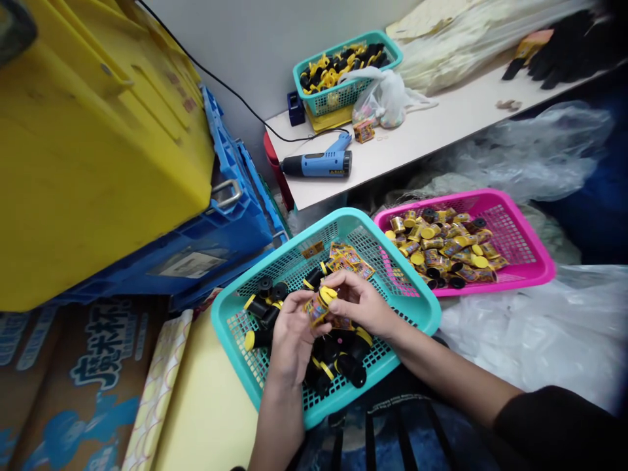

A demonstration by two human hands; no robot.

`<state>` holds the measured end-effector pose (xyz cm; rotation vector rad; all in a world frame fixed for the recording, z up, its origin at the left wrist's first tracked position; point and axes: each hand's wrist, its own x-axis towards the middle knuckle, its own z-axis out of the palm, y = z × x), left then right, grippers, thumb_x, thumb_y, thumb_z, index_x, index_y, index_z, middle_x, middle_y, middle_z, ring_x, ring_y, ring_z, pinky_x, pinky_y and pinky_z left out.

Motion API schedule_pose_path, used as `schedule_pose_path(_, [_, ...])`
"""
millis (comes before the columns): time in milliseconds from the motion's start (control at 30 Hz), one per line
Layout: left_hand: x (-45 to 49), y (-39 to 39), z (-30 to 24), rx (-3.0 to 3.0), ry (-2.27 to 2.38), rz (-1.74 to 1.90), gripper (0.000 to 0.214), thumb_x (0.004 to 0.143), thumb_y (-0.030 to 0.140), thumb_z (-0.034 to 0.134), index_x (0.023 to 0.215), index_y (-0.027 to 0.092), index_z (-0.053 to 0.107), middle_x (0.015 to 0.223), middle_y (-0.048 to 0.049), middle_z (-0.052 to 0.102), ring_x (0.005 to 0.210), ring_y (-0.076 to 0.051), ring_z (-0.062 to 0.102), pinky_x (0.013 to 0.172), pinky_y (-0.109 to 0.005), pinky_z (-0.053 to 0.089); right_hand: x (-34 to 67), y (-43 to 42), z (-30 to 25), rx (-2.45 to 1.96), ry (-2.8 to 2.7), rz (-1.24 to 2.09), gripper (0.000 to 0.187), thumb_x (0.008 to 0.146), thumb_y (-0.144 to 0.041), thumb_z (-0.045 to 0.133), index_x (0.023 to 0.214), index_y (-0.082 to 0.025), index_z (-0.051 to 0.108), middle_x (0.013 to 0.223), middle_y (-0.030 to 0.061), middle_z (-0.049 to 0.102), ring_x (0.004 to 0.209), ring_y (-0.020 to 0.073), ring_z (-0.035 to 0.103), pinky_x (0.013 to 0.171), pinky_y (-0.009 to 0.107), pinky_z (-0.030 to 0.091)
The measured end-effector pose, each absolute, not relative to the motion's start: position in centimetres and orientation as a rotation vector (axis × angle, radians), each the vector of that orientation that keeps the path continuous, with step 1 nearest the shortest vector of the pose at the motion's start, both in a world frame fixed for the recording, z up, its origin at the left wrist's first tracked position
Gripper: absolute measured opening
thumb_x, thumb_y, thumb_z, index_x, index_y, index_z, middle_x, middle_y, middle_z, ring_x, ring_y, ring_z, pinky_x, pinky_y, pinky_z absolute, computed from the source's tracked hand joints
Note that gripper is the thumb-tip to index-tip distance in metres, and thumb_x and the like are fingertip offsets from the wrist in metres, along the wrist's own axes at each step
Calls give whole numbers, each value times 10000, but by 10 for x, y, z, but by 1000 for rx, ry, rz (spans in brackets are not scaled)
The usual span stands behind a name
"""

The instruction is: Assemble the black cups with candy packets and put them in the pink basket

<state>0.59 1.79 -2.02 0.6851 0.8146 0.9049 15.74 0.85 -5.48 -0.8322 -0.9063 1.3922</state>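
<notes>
Over the turquoise basket (432, 307), both hands meet on a small black-and-yellow container (316, 313) wrapped in a printed sleeve. My left hand (289, 340) grips its body, fingers wrapped round the side. At its yellow top, the thumb and fingers of my right hand (366, 304) are closed. Beneath them lie several unwrapped black containers (350, 369) with yellow parts. A pile of flat printed sleeves (350, 258) rests toward the far side of the same basket.
A pink basket (532, 255) of sleeved containers stands at the right. On the white table (412, 140) are a blue heat gun (321, 163), another turquoise basket (333, 98) of yellow and black parts, and a knotted plastic bag (387, 98). Yellow and blue crates (226, 242) rise at left.
</notes>
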Motion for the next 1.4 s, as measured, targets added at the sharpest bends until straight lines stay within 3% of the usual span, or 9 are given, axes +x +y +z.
schedule_pose_path(167, [6, 15, -29, 636, 841, 801, 335, 641, 294, 834, 886, 185, 633, 741, 8, 708, 571, -108, 691, 488, -130, 545, 158, 8, -57, -755, -956, 1409, 354, 760, -531, 692, 757, -197, 577, 795, 9, 559, 759, 149, 533, 708, 299, 462])
schedule_pose_path(333, [8, 16, -26, 546, 846, 810, 342, 630, 297, 840, 873, 162, 640, 741, 1, 708, 570, -94, 685, 496, -109, 547, 158, 4, -57, -796, -1002, 1387, 399, 748, -554, 694, 930, -207, 619, 854, 20, 590, 791, 163, 551, 708, 295, 461])
schedule_pose_path(500, [9, 15, -25, 565, 859, 752, 344, 634, 288, 839, 879, 153, 639, 728, -12, 718, 560, -108, 690, 477, -117, 544, 158, 6, -55, -869, -909, 1393, 422, 796, -604, 611, 744, -186, 605, 740, 16, 571, 721, 152, 534, 678, 286, 453])
schedule_pose_path(600, [8, 16, -25, 580, 860, 762, 339, 629, 273, 842, 882, 165, 643, 740, -3, 719, 573, -107, 691, 483, -120, 544, 158, 7, -52, -787, -785, 1532, 524, 827, -684, 488, 771, -179, 618, 752, 24, 572, 711, 150, 537, 660, 278, 450])
schedule_pose_path(733, [7, 17, -26, 637, 844, 780, 319, 628, 250, 840, 875, 178, 652, 741, 6, 715, 591, -104, 687, 495, -127, 543, 160, 7, -46, -613, -707, 1739, 369, 796, -548, 637, 837, -182, 606, 794, 13, 586, 717, 140, 548, 631, 251, 454])
schedule_pose_path(900, [6, 17, -27, 710, 846, 805, 304, 637, 257, 832, 889, 191, 675, 813, -2, 719, 605, -95, 674, 513, -146, 549, 164, 5, -45, -496, -675, 1848, 384, 805, -549, 626, 892, -175, 610, 855, 25, 603, 772, 140, 567, 667, 256, 471])
schedule_pose_path(1067, [5, 18, -25, 712, 864, 832, 318, 590, 275, 860, 861, 188, 717, 799, -17, 735, 586, -100, 672, 507, -150, 544, 167, 5, -51, -497, -769, 1838, 285, 774, -348, 739, 959, -190, 591, 937, 13, 602, 850, 121, 577, 732, 242, 462])
schedule_pose_path(1233, [6, 18, -19, 732, 871, 852, 320, 523, 243, 892, 793, 176, 734, 739, -5, 713, 558, -89, 637, 498, -159, 529, 171, 8, -54, -519, -965, 1726, 279, 809, -349, 709, 1011, -198, 589, 1007, 25, 595, 916, 124, 565, 783, 250, 454])
schedule_pose_path(1400, [8, 17, -16, 812, 867, 899, 286, 612, 237, 848, 869, 206, 725, 959, -25, 696, 741, -116, 646, 621, -196, 541, 165, 6, -50, -593, -830, 1737, 276, 811, -378, 698, 1022, -223, 612, 1063, 30, 600, 927, 135, 580, 803, 260, 465])
